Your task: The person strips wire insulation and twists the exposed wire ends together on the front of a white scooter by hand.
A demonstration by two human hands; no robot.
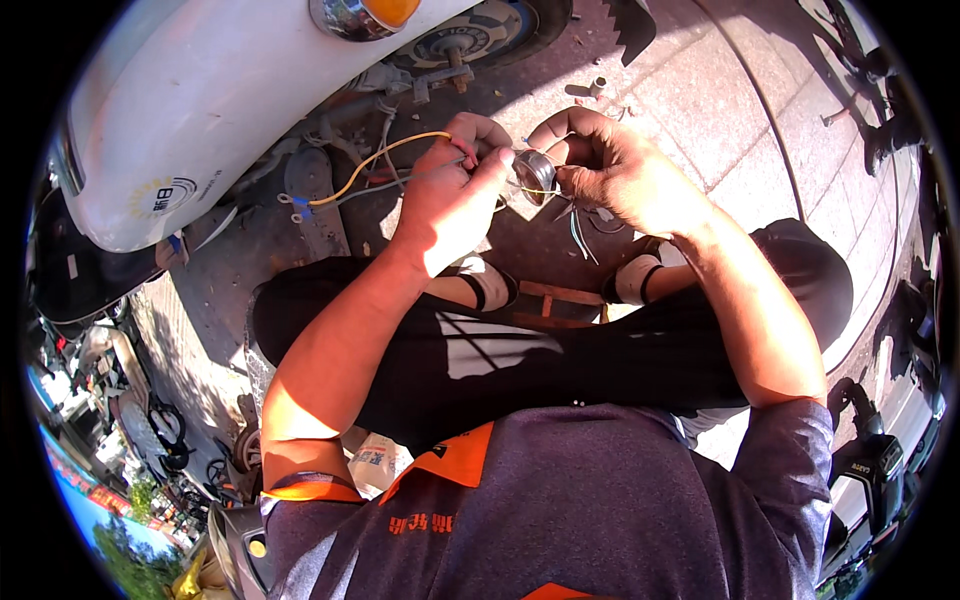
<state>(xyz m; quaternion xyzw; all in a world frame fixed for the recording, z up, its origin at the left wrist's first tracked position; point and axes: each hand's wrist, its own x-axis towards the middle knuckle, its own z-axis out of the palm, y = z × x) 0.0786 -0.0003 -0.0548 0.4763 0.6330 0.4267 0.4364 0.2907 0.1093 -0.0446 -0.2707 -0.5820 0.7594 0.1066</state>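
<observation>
My left hand [450, 200] is closed, thumb against fingers, on a few wires. From it a yellow wire [375, 160] and a grey wire [375, 188] arc to the left, ending in blue-sleeved ring terminals [298, 206]. My right hand [640, 175] is pinched at the edge of a small, round, glossy black thing [534, 172], possibly a tape roll, between both hands. A thin yellow-green wire passes just under it. Below the right fingers, several thin loose wires [580, 235] hang down. The fingertips partly hide what they grip.
A white vehicle body [230, 90] fills the upper left, with a wheel [465, 40] beside it. A metal socket [598, 87] lies on the paving. A hose or cable [765, 110] runs along the right. My knees and feet frame the work below; parked bikes stand lower left.
</observation>
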